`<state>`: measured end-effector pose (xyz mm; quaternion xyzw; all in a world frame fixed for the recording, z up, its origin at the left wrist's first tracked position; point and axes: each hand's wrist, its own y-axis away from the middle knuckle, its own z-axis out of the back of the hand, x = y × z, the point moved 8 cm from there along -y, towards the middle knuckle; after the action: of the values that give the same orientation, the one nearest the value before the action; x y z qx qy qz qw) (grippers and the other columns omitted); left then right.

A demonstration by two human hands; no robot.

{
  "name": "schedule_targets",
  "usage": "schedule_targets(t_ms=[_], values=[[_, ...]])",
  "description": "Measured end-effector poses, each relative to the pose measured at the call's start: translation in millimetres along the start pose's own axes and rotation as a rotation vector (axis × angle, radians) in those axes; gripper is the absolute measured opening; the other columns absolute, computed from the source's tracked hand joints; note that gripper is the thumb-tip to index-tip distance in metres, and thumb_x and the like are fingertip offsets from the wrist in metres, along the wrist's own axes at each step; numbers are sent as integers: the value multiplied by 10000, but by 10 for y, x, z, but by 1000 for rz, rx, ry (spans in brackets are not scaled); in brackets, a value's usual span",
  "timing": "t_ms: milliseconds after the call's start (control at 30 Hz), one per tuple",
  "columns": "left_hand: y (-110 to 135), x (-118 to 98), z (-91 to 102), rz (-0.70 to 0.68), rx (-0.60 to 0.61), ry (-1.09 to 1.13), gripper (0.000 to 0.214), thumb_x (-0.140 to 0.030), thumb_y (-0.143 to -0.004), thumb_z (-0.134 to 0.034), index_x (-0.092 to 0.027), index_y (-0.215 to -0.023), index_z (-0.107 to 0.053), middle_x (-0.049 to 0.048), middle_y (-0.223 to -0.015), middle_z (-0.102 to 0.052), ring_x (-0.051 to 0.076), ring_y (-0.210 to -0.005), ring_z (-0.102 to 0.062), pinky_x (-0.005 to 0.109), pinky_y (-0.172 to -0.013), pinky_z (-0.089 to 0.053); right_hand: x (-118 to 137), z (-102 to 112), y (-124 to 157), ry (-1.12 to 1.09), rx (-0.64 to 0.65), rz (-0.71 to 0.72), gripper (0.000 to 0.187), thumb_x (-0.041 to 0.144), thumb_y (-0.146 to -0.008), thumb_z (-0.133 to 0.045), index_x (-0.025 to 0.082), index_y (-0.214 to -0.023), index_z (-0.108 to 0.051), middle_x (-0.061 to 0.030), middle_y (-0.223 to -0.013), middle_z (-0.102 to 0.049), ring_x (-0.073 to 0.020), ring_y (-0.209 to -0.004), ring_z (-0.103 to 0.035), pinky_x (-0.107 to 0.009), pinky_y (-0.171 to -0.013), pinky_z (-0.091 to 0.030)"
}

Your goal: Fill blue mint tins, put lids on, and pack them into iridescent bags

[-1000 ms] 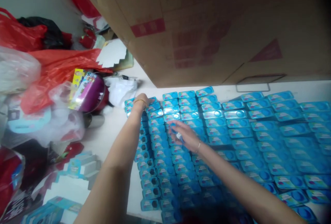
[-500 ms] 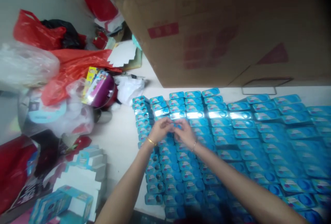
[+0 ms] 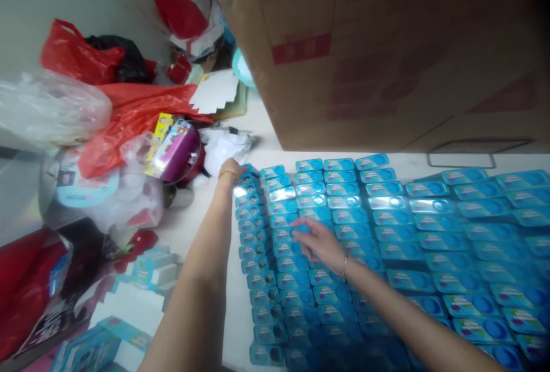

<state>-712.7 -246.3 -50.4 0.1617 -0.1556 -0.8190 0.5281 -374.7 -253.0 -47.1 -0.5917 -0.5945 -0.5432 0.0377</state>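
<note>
Many flat blue packs with printed fronts lie in columns on the white surface. My left hand (image 3: 232, 169) is at the far end of the leftmost column, its fingers closed on the edge of a blue pack (image 3: 250, 171). Packs in that column show dark round holes (image 3: 270, 278), while packs further right have round blue parts (image 3: 485, 304) in that spot. Above the second and third columns, my right hand (image 3: 321, 246) pinches a small round blue piece (image 3: 302, 228) between thumb and fingers. The piece's exact kind is too blurred to tell.
A large brown cardboard box (image 3: 387, 62) stands behind the packs, with a wire handle (image 3: 462, 160) by its base. To the left are red plastic bags (image 3: 81, 54), a purple round container (image 3: 183, 157), clear bags and opened blue-and-white cartons (image 3: 129, 306).
My hands, together over the packs before, are now apart. The left has gone to the leftmost column's far end; the right has drawn back nearer with the blue piece. The view has shifted slightly left.
</note>
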Motion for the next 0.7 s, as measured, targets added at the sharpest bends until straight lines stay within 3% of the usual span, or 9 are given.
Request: schedule_targets(t_ms=[100,200,300,367,433,500,567,633,700], values=[[-52,46,-40,26,42,-25,462,-468,-670,-728,-106,-933,-613,151,-845,-697,230,-684,-653,286,-600,-466,38,-26,-60,46,-2,18,394,479,-724,-648,197,-990,-579,112,-383,-412,-69,-303,-318,-177,-317,-231],[-7,58,17,59,29,-50,619,-477,-652,-751,-97,-1096,-545,208,-1041,-652,281,-823,-663,320,-656,-488,147,-49,-86,80,-19,76,408,479,-716,-657,190,-1000,-614,108,-366,-400,-83,-319,-348,-194,-341,-260],[217,-57,216,26,-155,-58,656,-423,-631,-774,-127,-1150,-504,232,-1259,-517,333,-1049,-600,374,-797,-491,282,9,-69,164,-91,178,463,447,-721,-659,184,-1101,-641,96,-392,-425,-97,-345,-387,-216,-364,-308],[519,-203,269,-85,-240,56,503,-389,-684,-729,-154,-1081,-528,170,-1200,-549,298,-1064,-588,377,-850,-480,367,89,-49,250,-165,272,504,422,-732,-656,200,-1184,-633,60,-500,-530,-104,-395,-433,-236,-399,-368],[921,-404,97,-285,-86,293,322,-388,-743,-665,-173,-956,-556,83,-985,-620,228,-945,-616,343,-827,-490,442,142,-35,351,-224,386,514,399,-750,-643,219,-1231,-621,-10,-744,-661,-131,-518,-527,-279,-498,-463],[1464,-660,-275,-519,339,540,280,-417,-733,-666,-177,-838,-569,29,-809,-625,179,-816,-618,302,-767,-502,491,121,-36,442,-226,498,501,366,-773,-619,227,-1254,-610,-69,-1002,-684,-186,-724,-608,-345,-672,-523],[1933,-770,-508,-621,566,692,267,-407,-715,-679,-178,-771,-553,3,-732,-604,144,-724,-587,274,-710,-497,500,42,-51,504,-186,570,494,320,-785,-597,243,-1272,-595,-89,-1103,-663,-236,-897,-614,-402,-813,-510],[2095,-732,-590,-614,538,775,237,-386,-733,-647,-181,-737,-527,-10,-705,-577,122,-670,-552,257,-668,-484,472,-45,-74,537,-147,579,498,300,-783,-599,268,-1280,-582,-83,-1063,-664,-245,-888,-611,-420,-830,-499],[1971,-577,-558,-551,385,760,208,-371,-752,-608,-186,-737,-515,-15,-697,-559,120,-653,-538,254,-654,-474,423,-89,-98,526,-144,534,503,334,-778,-629,279,-1274,-572,-63,-973,-655,-201,-708,-592,-387,-731,-510]])
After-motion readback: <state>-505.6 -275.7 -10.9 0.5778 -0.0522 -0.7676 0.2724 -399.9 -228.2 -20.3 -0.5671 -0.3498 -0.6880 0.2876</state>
